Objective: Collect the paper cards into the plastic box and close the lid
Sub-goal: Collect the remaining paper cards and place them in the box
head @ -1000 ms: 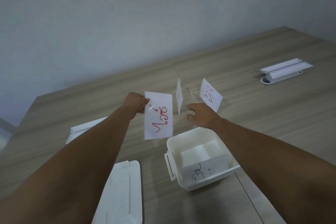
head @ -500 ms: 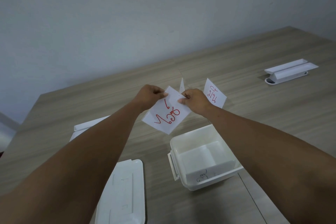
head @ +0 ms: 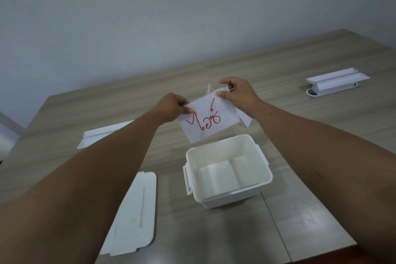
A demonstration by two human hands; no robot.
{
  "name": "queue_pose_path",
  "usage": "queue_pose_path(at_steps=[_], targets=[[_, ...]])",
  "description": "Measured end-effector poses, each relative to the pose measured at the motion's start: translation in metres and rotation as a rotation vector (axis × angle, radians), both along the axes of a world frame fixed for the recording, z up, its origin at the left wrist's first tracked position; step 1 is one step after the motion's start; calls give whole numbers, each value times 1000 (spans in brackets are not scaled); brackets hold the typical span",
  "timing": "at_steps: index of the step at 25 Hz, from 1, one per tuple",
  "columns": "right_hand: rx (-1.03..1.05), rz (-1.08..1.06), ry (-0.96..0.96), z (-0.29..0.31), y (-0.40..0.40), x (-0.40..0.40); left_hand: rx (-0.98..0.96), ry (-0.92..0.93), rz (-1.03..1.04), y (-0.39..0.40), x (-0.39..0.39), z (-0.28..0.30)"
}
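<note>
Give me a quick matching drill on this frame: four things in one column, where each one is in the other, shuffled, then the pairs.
Things:
1. card with red writing
2. plastic box
3. lid
4. white holder

Places:
A. flat on the table, to the left of the box
B. far right of the table, away from both hands
C. pinched at its top edge by the left hand and right hand, above the table
D. open on the table, below the held card in the picture

Pairs: 1-C, 2-D, 3-A, 4-B
</note>
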State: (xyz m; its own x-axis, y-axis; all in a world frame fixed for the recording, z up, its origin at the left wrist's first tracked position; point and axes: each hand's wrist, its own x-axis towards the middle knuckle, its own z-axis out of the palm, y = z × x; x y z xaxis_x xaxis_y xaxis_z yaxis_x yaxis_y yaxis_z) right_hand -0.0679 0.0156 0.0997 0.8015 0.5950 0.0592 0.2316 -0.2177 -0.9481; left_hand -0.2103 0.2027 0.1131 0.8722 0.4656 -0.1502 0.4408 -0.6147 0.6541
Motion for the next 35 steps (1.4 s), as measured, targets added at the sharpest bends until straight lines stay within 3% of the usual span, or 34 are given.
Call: queue_pose_path(at_steps=[4,8,17,22,30,35], targets=[[-163,114,-186,9,-25,6,-37,-7,30,-27,-6,-6],[-246,256,-138,-10,-52,0,-55,30,33,-56,-26,-31],[-484,386,-110,-85,-88,-31,72,316,-145,-89,-57,-95],[-631,455,-205,-110,-97,-46,32,303,-126,-105,-75,-124],[-747,444,-224,-137,-114,-70,134,377,-272,-123,-81,-142],[-716,341,-284,-123,-122,-70,87,362,-222,-112,-75,-140]])
